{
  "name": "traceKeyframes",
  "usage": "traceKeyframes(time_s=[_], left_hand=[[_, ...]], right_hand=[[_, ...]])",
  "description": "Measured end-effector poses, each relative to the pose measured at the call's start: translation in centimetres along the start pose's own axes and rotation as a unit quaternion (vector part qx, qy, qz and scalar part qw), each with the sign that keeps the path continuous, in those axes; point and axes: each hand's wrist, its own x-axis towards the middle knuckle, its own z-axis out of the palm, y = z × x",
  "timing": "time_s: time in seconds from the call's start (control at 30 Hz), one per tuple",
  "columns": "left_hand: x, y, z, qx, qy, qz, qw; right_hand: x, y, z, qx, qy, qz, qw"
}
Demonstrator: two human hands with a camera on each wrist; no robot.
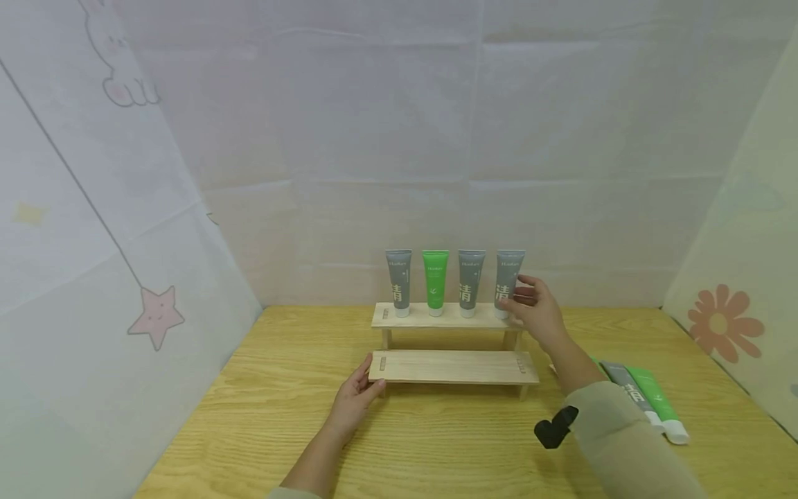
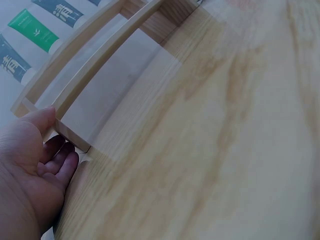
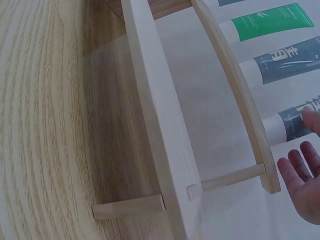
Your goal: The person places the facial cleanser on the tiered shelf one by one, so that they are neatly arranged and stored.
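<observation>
Four squeeze tubes stand cap-down in a row on the upper wooden shelf (image 1: 449, 320): a grey tube (image 1: 400, 277), a green tube (image 1: 435, 277), another grey tube (image 1: 471, 277) and a grey tube at the right end (image 1: 508, 267). My right hand (image 1: 541, 315) is at this last one, its thumb across the front of the tube; in the right wrist view the other fingers spread loosely beside it. With my left hand (image 1: 352, 405) I hold the left end of the lower wooden shelf (image 1: 454, 366), thumb at its front edge and fingers curled by its leg (image 2: 75, 136).
More tubes lie on the wooden table (image 1: 262, 416) to the right, among them a grey one (image 1: 626, 388) and a green one (image 1: 654, 395), partly behind my right sleeve (image 1: 630, 436). A pale cloth wall (image 1: 349, 152) stands behind the shelves.
</observation>
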Motion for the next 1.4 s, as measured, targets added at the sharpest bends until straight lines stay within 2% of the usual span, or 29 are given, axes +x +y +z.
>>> traceKeyframes(time_s=[0.33, 0.7, 0.93, 1.17, 1.4], left_hand=[[0.0, 0.0, 0.0, 0.014, 0.001, 0.006, 0.9999], [-0.1, 0.1, 0.0, 0.012, 0.004, 0.005, 0.9999], [-0.1, -0.1, 0.0, 0.013, 0.005, 0.000, 0.9999], [0.0, -0.2, -0.1, 0.010, 0.001, -0.002, 1.0000], [0.0, -0.1, -0.1, 0.009, 0.001, -0.003, 1.0000]], right_hand=[[-1.0, 0.7, -2.0, -0.018, 0.011, -0.017, 0.9996], [-2.9, 2.5, -5.1, -0.065, 0.005, -0.004, 0.9979], [-4.6, 3.4, -7.1, -0.079, 0.023, 0.001, 0.9967], [-6.0, 5.1, -9.0, -0.103, 0.037, 0.024, 0.9937], [-7.6, 6.7, -10.9, -0.088, 0.057, 0.018, 0.9943]])
